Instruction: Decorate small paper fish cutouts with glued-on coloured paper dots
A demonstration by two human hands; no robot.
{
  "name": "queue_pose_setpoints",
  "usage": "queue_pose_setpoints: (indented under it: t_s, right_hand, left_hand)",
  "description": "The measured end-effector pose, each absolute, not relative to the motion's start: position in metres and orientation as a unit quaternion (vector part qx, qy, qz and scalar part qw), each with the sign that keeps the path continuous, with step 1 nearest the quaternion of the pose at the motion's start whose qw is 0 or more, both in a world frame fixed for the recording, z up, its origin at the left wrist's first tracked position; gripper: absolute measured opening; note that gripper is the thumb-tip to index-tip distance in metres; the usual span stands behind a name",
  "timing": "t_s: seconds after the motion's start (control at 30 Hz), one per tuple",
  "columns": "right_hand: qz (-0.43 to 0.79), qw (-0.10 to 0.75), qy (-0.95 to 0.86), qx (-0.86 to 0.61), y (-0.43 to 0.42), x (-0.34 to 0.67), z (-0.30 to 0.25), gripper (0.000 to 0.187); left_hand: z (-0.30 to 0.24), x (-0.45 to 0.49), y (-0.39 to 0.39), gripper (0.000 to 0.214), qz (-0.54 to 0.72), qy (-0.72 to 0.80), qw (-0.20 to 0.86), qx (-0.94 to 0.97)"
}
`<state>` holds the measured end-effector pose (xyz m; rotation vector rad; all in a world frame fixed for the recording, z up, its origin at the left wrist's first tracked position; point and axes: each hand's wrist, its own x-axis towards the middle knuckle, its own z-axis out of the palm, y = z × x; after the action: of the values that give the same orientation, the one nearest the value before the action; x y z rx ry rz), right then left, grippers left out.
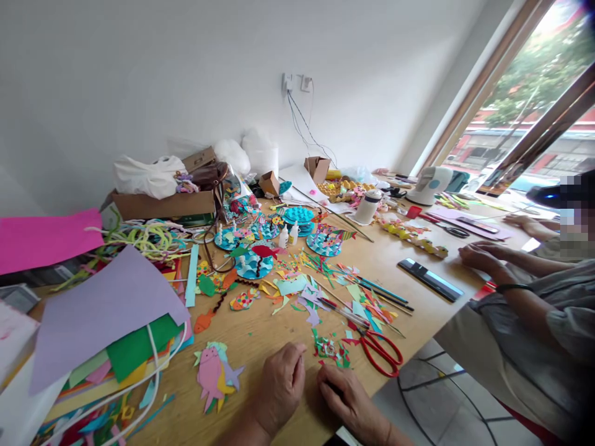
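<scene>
We have a wooden table (pixel 251 316) strewn with craft materials, and a person (pixel 525 325) sits at its right side. At far left, a lilac sheet (pixel 116 310) lies over other coloured papers. Near the table's front edge, our left hand (pixel 281 381) and right hand (pixel 346 396) are curled into loose fists, side by side but apart; we cannot tell whether anything is tucked inside. Red-handled scissors (pixel 364 334) lie beyond our right hand, fish-shaped cutouts (pixel 211 375) lie left of our left hand, and small red-and-green scraps (pixel 330 350) sit just beyond both fists.
</scene>
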<state>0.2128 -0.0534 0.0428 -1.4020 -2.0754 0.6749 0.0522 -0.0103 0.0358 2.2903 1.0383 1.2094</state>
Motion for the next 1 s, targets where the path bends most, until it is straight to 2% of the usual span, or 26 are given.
queue_pose_setpoints:
  t_s: [0.4,1.0]
  right_hand:
    - [0.245,0.245,-0.768,-0.539,-0.0542,0.2113,0.0384,0.031]
    - [0.246,0.291,-0.771,-0.511,-0.0542,0.2113,0.0374,0.02]
  left_hand:
    - [0.0295,0.0502,-0.007,0.026,0.43,0.378,0.211,0.793]
    - [0.0351,0.0485,-0.0042,0.022,0.452,0.367,0.197,0.789]
